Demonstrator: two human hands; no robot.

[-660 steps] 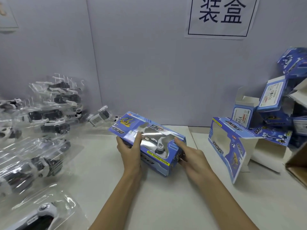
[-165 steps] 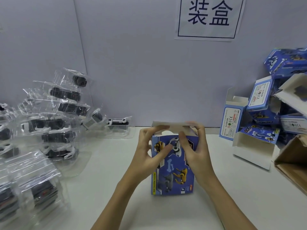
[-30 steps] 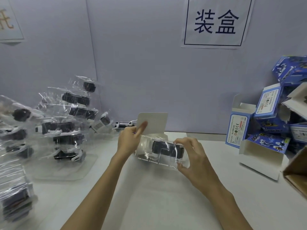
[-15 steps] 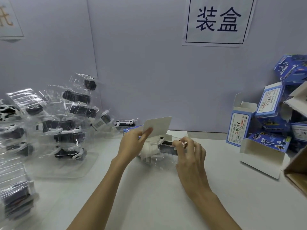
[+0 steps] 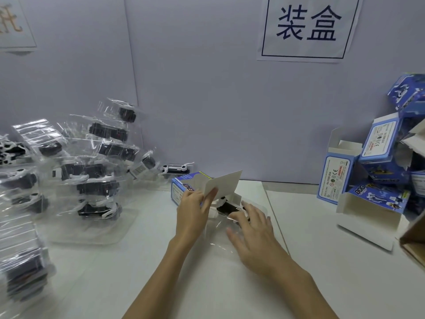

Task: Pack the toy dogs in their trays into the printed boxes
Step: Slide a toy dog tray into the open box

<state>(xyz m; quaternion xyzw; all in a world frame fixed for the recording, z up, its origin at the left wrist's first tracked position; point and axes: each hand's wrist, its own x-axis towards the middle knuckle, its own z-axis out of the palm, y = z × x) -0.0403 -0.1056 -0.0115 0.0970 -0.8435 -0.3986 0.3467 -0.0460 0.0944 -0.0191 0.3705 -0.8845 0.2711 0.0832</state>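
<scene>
Head view, only 1 camera. Left of the work area: a leaning pile of clear trays (image 5: 96,162), each holding a black-and-white toy dog, stacked several high and spilling toward the near left edge; more wrapped trays (image 5: 20,249) lie blurred in the near-left corner. 1 loose dog tray (image 5: 176,169) lies flat by the wall, just behind the box in use. Right side: a heap of blue printed boxes (image 5: 386,157), some standing on end, some with white flaps open, piled against the wall; a brown carton corner (image 5: 414,245) cuts in at the right edge. Nothing lies between the hands and the box. Surface is a white table (image 5: 115,284) with a seam running diagonally right of the hands; grey-lilac partition wall behind, a white sign (image 5: 305,28) with 2 large dark characters on it, part of another sign at top left. The blue printed box (image 5: 181,188) lies on its side at centre, open end toward the person, white flap (image 5: 224,184) lifted. Left hand (image 5: 193,215) grips the box end, fingers propping the flap up. The dog tray being packed (image 5: 227,209) sits partway in the opening, clear rim sticking out toward the person. Right hand (image 5: 253,231) lies flat on that rim, fingers straight, pressing rather than gripping.
</scene>
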